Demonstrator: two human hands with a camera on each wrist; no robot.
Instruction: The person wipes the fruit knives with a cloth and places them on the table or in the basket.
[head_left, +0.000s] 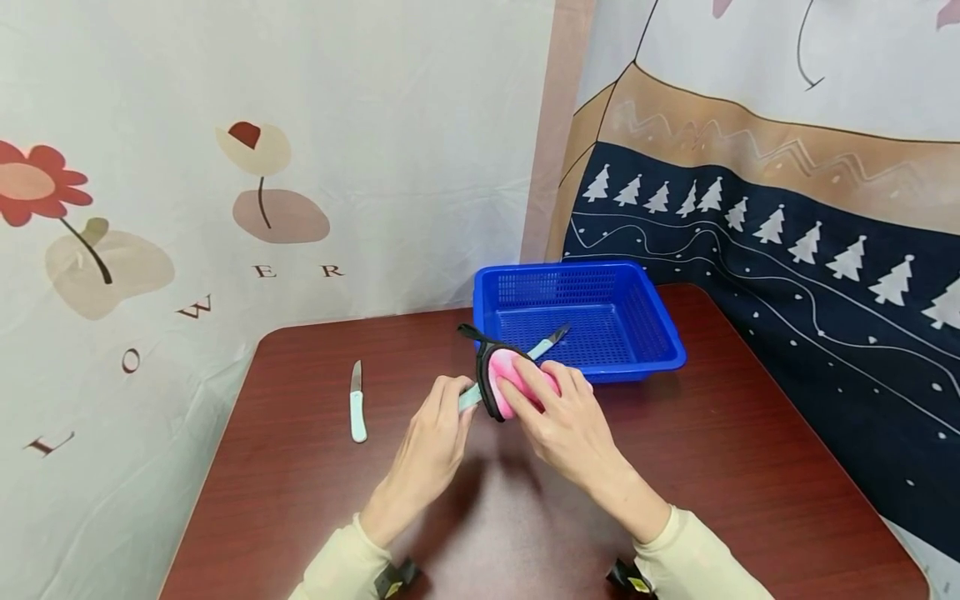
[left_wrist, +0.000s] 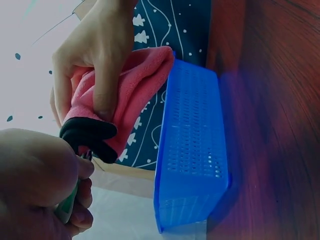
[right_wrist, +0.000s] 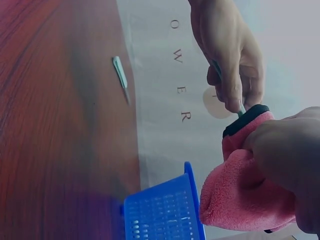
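My left hand [head_left: 429,437] grips a knife by its pale green handle [head_left: 470,397]. My right hand [head_left: 573,425] pinches a pink cloth [head_left: 497,363] with black edging and a black loop, bunched against the knife. The knife's blade is hidden by the cloth. In the right wrist view, the pink cloth [right_wrist: 235,195] hangs in folds under the fingers. A second knife [head_left: 551,342], dark-bladed with a pale green handle, lies in the blue basket [head_left: 663,350], partly behind the cloth. A third knife [head_left: 357,404] lies on the table, left of both hands.
The blue basket stands toward the back of the brown wooden table [head_left: 285,467], just beyond the right hand. A pale printed curtain [head_left: 405,167] hangs behind the table, and a dark tree-patterned cloth [head_left: 825,333] hangs along its right side.
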